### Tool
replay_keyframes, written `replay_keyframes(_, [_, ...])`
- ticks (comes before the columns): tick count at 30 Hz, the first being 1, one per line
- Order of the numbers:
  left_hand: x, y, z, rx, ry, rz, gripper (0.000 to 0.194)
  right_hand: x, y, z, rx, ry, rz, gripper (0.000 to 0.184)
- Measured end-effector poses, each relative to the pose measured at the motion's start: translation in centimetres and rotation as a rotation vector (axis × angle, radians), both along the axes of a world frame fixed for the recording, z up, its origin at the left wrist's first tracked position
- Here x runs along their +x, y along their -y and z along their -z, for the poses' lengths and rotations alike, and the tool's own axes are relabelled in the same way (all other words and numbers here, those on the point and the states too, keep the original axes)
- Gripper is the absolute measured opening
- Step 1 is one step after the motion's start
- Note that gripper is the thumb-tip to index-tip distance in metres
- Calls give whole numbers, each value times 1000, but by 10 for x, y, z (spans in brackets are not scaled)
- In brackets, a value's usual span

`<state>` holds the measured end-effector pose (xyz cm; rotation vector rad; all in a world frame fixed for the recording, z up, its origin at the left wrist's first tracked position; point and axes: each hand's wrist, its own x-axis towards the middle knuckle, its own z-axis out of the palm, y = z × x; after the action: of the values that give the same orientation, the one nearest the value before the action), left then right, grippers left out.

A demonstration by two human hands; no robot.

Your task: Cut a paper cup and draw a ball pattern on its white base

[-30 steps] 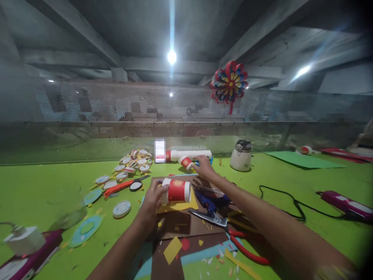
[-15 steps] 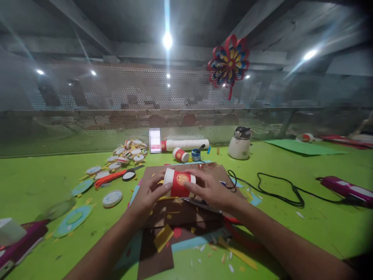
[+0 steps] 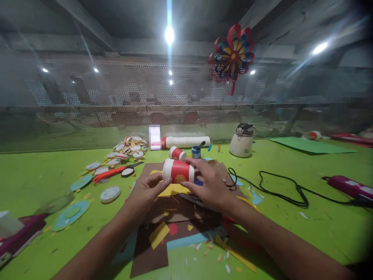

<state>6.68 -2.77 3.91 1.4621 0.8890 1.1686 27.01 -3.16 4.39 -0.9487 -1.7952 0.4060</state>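
A red and white paper cup (image 3: 178, 169) with a gold emblem lies on its side in the air between my hands. My left hand (image 3: 148, 189) grips its left end between thumb and fingers. At its other end, my right hand (image 3: 210, 182) closes on the cup with thumb below and fingers above. Beneath them is brown card (image 3: 154, 243) strewn with yellow, red and blue paper scraps. The blades of a pair of scissors (image 3: 195, 201) show partly under my right hand.
Behind the hands lie another paper cup (image 3: 176, 153), a stack of cups (image 3: 188, 142) and a small blue jar (image 3: 196, 152). Leftward are an orange cutter knife (image 3: 109, 174) and a pile of paper discs (image 3: 132, 148). A jug (image 3: 241, 140) and a black cable (image 3: 279, 188) are on the right.
The cup has been rolled between my fingers, so its gold emblem now sits lower, near the bottom edge. Both hands have risen slightly, and the view has shifted a little.
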Motion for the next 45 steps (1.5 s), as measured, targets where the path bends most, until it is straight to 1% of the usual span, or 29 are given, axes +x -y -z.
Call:
replay_keyframes(2, [-1,-2,1,-11,34,-5,32,0,0,0,43,9,-1,49])
replay_keyframes(4, [-3,-5,1,-14,89,-40,31,4,-2,-4,85,-2,26,44])
replay_keyframes(7, [-11,-13,-1,-19,191,-113,27,19,-7,-13,144,-55,121,34])
replay_keyframes(9, [-16,-20,-3,-6,248,-180,20,30,-13,-18,179,-78,194,29])
replay_keyframes(11, [-21,-27,-2,2,285,-246,19,40,-19,-21,211,-94,256,21])
replay_keyframes(13, [-25,-32,0,9,330,-301,17,45,-23,-22,232,-95,295,16])
replay_keyframes(15, [-26,-36,2,8,367,-326,12,46,-24,-22,244,-86,307,15])
replay_keyframes(20, [-27,-39,5,3,400,-334,13,42,-20,-21,232,-53,271,18])
replay_keyframes(24, [-26,-40,5,5,398,-328,14,37,-14,-21,187,-2,193,18])
replay_keyframes(28, [-25,-37,1,-5,406,-325,12,32,-9,-20,144,65,129,18])
replay_keyframes(31, [-24,-35,-3,-12,426,-324,12,31,-7,-19,118,93,118,18])
replay_keyframes(33, [-23,-35,-4,-11,435,-325,12,33,-8,-20,102,91,139,24])
replay_keyframes(36, [-23,-34,-4,-12,437,-323,17,41,-14,-21,81,61,193,37])
replay_keyframes(39, [-23,-35,-4,-19,425,-310,24,53,-24,-23,55,26,247,42])
replay_keyframes(41, [-23,-35,-4,-23,417,-298,28,62,-31,-22,36,9,287,38])
replay_keyframes(45, [-25,-36,-5,-43,406,-289,34,78,-44,-19,-35,-14,353,24])
